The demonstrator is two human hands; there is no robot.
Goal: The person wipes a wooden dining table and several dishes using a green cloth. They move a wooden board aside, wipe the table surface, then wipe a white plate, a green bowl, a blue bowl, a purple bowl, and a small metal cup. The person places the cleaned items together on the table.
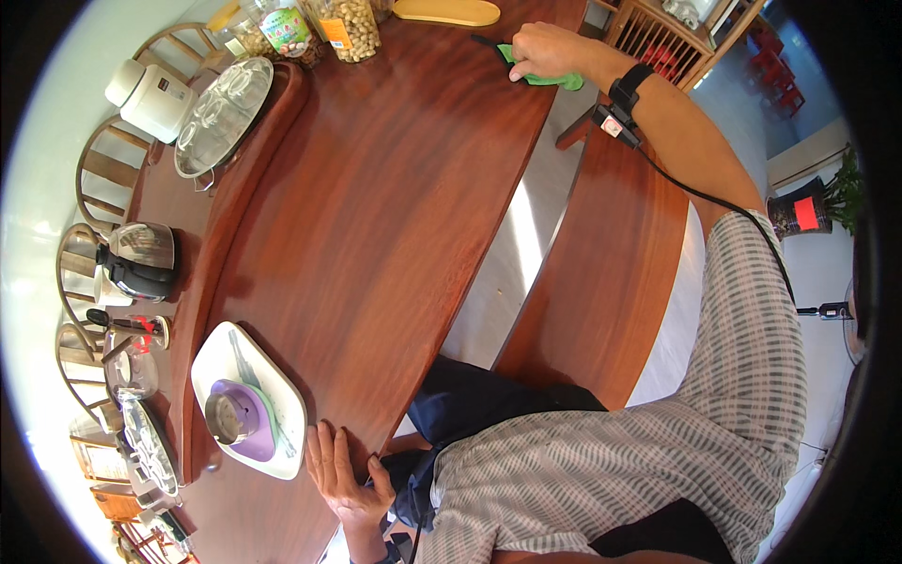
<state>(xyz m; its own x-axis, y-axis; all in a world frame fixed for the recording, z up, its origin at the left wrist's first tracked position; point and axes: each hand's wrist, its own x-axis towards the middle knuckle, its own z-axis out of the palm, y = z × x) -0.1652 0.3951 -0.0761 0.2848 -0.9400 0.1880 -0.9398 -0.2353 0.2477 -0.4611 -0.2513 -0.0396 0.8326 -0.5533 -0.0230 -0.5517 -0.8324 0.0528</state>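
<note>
My right hand (546, 53) reaches to the far end of the polished wooden table (380, 176), its fingers closed on a green cloth (557, 81) near the edge. A thin black item (485, 41) pokes out beside the cloth; what it is I cannot tell. My left hand (345, 469) lies flat on the near end of the table, thumb apart, holding nothing. Just beside its fingertips is a white plate (224, 352) with a dark painted design. On that plate sit a purple dish (261, 430), a pale green piece under it, and a round metal bowl (229, 417).
Lidded nut jars (350, 32) and a yellow oblong tray (447, 12) stand at the far end. Beyond a raised wooden rim are a metal tray of glasses (224, 116), a white appliance (151, 99) and a glass kettle (141, 261). A wooden bench (599, 268) runs alongside.
</note>
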